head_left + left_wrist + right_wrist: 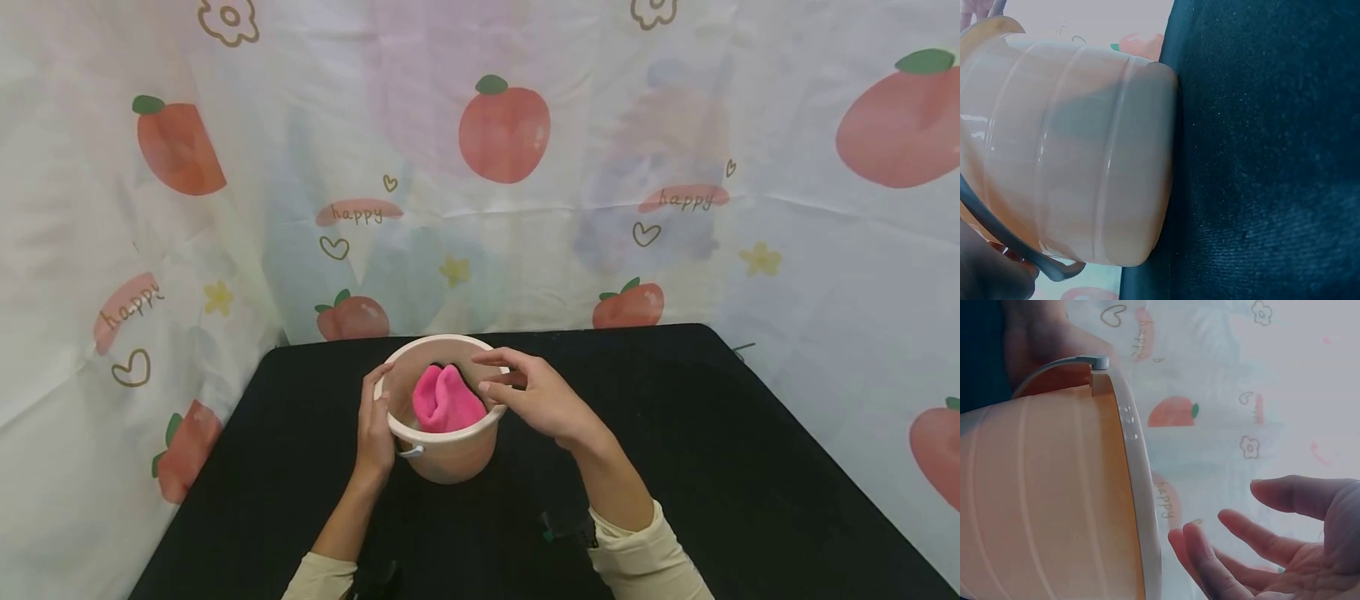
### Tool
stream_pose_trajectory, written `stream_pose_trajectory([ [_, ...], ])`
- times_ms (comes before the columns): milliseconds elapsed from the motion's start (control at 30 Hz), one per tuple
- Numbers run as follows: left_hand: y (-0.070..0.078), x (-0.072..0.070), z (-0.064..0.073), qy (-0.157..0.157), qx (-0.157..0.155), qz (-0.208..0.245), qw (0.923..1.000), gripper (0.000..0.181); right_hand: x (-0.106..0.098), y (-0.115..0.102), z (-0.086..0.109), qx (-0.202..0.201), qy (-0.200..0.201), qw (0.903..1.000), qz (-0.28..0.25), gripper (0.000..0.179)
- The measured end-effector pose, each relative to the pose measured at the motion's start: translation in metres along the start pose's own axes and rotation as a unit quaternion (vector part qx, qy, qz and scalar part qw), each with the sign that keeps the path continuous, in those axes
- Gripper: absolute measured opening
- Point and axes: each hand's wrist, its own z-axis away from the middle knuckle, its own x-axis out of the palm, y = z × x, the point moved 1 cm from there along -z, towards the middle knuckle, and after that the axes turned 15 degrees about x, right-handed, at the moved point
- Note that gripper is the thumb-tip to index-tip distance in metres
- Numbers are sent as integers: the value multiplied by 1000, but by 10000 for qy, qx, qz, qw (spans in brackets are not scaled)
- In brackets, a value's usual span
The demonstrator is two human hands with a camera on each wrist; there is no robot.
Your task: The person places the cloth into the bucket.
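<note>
A pale peach plastic bucket stands on the black table, its mouth facing up towards the head camera. Inside lies a folded pink piece of soft fabric with a dark edge; its exact kind is unclear. My left hand grips the bucket's left side at the rim, close to the grey handle. Over the right part of the rim hovers my right hand, fingers spread and slightly bent. The right wrist view shows nothing between those fingers, which are apart from the rim.
The black tabletop extends around the bucket. Behind and at both sides hangs a white curtain printed with peaches, hearts and the word happy. Dark wrist gear sits by the right cuff.
</note>
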Motion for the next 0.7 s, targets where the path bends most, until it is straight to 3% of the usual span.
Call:
stream_pose_trajectory([
  [500, 3, 1, 0, -9, 12, -63, 10000, 45, -5, 1, 3, -124, 33, 9999, -59, 37],
  [600, 3, 1, -1, -9, 45, -9, 10000, 45, -9, 2, 2, -50, 250, 9996, 98, 38],
  [700, 3, 1, -3, -56, 43, 29, 10000, 46, -16, 5, 1, 208, 862, 9948, 510, 41],
])
